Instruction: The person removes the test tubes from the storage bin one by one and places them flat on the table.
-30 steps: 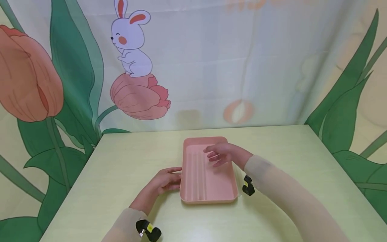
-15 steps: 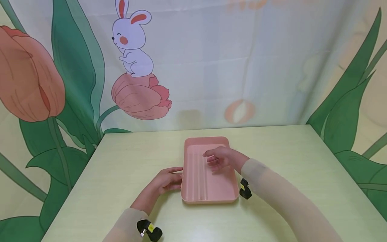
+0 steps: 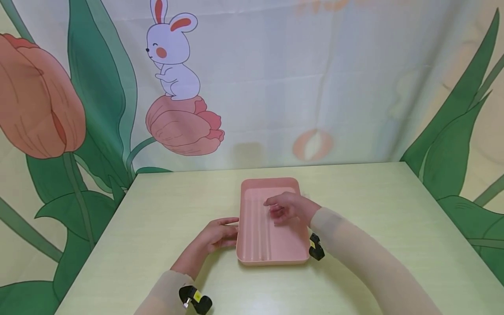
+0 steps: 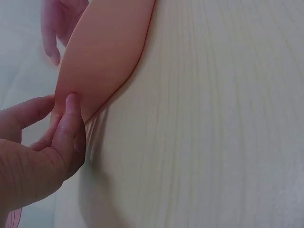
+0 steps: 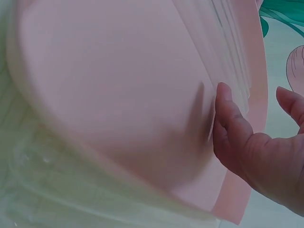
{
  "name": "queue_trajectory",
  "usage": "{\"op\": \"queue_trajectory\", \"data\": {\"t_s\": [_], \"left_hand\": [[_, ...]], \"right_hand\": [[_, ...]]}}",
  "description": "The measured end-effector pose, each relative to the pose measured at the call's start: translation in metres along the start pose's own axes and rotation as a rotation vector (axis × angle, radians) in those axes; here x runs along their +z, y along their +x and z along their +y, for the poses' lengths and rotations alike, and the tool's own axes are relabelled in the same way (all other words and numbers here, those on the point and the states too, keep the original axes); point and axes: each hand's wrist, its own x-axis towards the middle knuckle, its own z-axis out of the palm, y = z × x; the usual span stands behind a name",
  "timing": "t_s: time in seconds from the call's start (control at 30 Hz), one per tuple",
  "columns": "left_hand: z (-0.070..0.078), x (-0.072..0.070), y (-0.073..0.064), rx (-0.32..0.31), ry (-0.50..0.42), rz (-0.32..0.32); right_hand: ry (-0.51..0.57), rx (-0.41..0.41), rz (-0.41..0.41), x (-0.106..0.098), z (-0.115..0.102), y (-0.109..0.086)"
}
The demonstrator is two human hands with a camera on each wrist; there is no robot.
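A pink rectangular tray (image 3: pixel 289 249) lies lengthwise near the middle of the table, with ridged grooves along its left half and a flat right half. My left hand (image 3: pixel 216 236) is at its left side, relaxed fingers touching the outer wall. In the left wrist view the fingertips (image 4: pixel 72 100) rest on that pink wall (image 4: pixel 104 47). Over the tray's inside is my right hand (image 3: pixel 287 206), palm turned left and holding nothing. Seen from the right wrist, its fingers (image 5: pixel 230 111) reach down close to the grooves, casting a shadow on the tray floor.
Something clear, like plastic (image 5: pixel 47 161), shows beside the tray in the right wrist view. The pale wood-grain table (image 3: pixel 157 210) stands against a curtain (image 3: pixel 256 87) printed with a rabbit and tulips. A black device (image 3: pixel 194 299) is strapped to the left wrist, another (image 3: pixel 316 247) to the right.
My right hand has moved slightly down and toward me over the tray, and its fingers have drawn closer together. The left hand and the tray have stayed in place.
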Motion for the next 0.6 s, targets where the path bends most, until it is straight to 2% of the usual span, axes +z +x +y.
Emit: {"op": "queue_trajectory", "data": {"t_s": [0.27,0.6], "left_hand": [[0.000,0.001,0.000,0.000,-0.002,0.007],[0.000,0.001,0.001,-0.003,-0.010,0.003]], "right_hand": [[-0.019,0.002,0.014,0.006,0.003,0.000],[-0.039,-0.007,0.084,0.014,0.004,-0.001]]}}
